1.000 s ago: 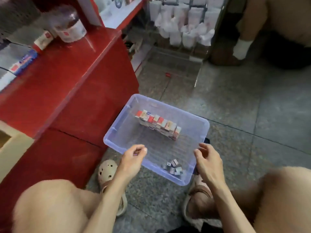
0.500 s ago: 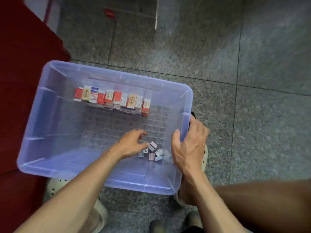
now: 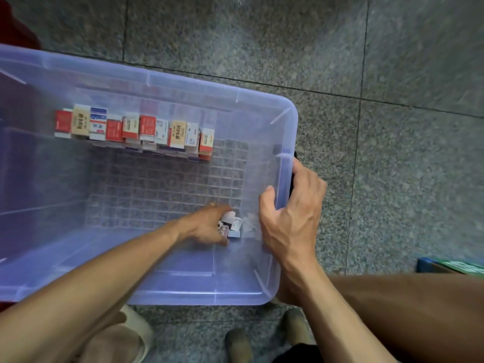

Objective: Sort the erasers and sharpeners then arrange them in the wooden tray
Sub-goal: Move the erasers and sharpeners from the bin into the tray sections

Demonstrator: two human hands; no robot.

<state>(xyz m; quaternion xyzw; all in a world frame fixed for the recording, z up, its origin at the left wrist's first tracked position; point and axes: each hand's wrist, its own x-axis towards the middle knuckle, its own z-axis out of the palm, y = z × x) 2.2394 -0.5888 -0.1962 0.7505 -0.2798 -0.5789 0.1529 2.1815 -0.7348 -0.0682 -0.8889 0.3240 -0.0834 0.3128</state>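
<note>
Reaching deeper since half a second ago, the left hand (image 3: 207, 226) is closing curled fingers around small pale sharpeners (image 3: 230, 225) in the translucent blue plastic bin's (image 3: 285, 119) near-right corner; the right hand (image 3: 290, 213) is gripping that bin's rim, just beside them.

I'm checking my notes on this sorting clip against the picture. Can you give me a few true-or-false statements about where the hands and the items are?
1. The right hand grips the rim of the plastic bin. True.
2. The boxed erasers lie scattered over the floor. False: they stand in a row inside the bin.
3. The left hand is inside the bin, at the small sharpeners. True.
4. The sharpeners sit beside the eraser row. False: they lie apart, near the bin's right corner.
</note>
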